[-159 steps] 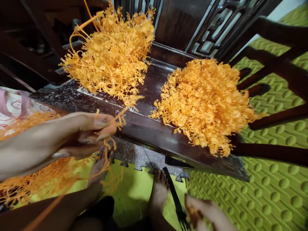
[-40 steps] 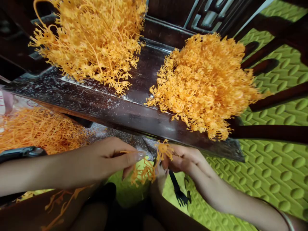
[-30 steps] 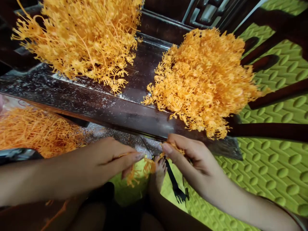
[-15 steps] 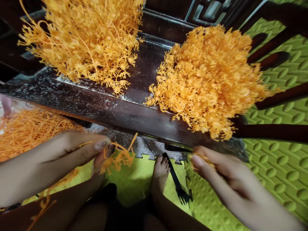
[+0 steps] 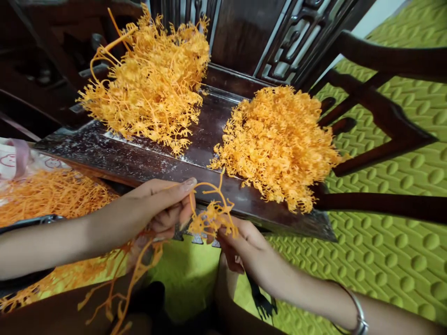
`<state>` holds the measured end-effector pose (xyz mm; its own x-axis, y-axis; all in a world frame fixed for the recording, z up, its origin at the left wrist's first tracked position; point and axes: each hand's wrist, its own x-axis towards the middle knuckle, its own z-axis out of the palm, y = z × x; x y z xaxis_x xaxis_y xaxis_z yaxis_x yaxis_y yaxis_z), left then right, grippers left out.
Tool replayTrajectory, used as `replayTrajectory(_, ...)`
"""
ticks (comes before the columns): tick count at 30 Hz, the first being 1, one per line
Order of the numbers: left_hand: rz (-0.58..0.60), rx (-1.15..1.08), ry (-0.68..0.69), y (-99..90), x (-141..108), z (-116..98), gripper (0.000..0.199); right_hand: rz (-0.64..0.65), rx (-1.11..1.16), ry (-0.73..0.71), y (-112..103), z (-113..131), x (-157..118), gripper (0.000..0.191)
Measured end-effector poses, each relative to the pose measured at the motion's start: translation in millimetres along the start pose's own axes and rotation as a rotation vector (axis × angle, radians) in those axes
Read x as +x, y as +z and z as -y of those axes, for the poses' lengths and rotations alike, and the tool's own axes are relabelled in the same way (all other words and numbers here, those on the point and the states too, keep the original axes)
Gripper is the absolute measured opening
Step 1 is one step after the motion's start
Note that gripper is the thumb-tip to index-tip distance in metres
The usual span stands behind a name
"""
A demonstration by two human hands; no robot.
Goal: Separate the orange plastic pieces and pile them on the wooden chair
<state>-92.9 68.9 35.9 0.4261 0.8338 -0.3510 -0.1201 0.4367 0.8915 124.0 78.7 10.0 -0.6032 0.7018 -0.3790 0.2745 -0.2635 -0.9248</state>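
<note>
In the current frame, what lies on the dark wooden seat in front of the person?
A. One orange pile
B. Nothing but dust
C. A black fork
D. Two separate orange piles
D: two orange piles, the left pile and the right pile, sit apart on the wooden seat, with bare dark wood between them.

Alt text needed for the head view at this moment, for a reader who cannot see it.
Both hands, the left hand and right hand, pinch one orange plastic strand between them in front of a dark wooden chair seat. Two orange piles sit on the seat, the left pile and the right pile. A green mat covers the floor.
</note>
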Motion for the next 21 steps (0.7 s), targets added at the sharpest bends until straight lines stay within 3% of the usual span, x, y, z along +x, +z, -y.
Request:
replayTrajectory(4, 0.035, -0.008, 0.036, 2.4, 6, -6, 0.048, -0.051, 0.382, 0.092, 1, 10, 6, 0.041)
replayTrajectory(7, 0.044, -0.016, 0.042, 0.9, 9, -5, 0.048, 0.096, 0.549, 0.298, -7, 16, 11, 0.06)
replayTrajectory(9, 0.045, -0.013, 0.029, -0.5, 11, -3, 0.048, 0.233, 0.562, 0.361, -11, 16, 13, 0.066)
replayTrajectory(13, 0.024, 0.126, 0.076, 1.0, 13, -1, 0.048, 0.341, 0.514, 0.245, -7, 13, 6, 0.062)
replayTrajectory(17, -0.123, 0.356, 0.2, 2.6, 13, -5, 0.043, 0.23, 0.575, 0.084, 1, 17, 0, 0.041)
replayTrajectory(21, -0.259, 0.465, 0.3, -7.0, 14, -12, 0.042, 0.182, 0.598, 0.033, -2, 17, -1, 0.038)
